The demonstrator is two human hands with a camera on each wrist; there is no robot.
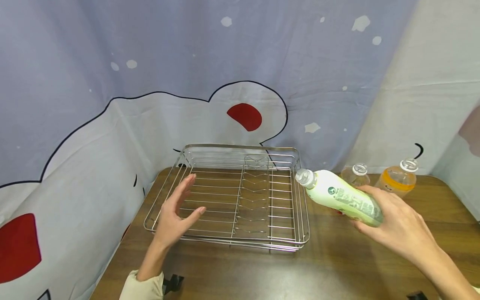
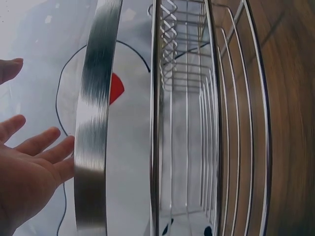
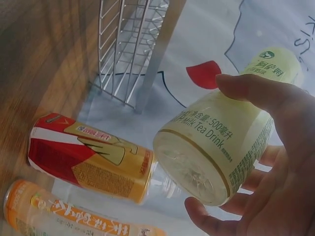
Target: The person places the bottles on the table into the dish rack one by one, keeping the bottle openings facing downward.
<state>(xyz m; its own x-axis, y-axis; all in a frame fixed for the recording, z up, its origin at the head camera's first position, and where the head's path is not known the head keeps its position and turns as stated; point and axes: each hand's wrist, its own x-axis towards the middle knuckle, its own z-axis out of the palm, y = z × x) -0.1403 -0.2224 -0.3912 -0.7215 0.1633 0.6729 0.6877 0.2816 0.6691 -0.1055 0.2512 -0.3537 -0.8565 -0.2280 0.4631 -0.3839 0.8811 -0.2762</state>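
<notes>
A milk tea bottle (image 1: 343, 196) with a pale green label is in my right hand (image 1: 401, 225), its fingers and thumb wrapped round the lower part. The bottle tilts, capless neck pointing left toward the dish rack, and its clear base shows in the right wrist view. My left hand (image 1: 174, 212) hovers at the left side of the wire dish rack (image 1: 301, 225), fingers spread and holding nothing. In the left wrist view, the rack's flat metal rim (image 2: 93, 118) stands close beside the left fingertips.
Two more bottles stand right of the rack: one with a red and yellow label (image 3: 93, 157), one with an orange label (image 3: 74, 211). All are on a brown wooden table (image 1: 232, 271). A patterned cloth (image 1: 150, 50) hangs behind and at the sides.
</notes>
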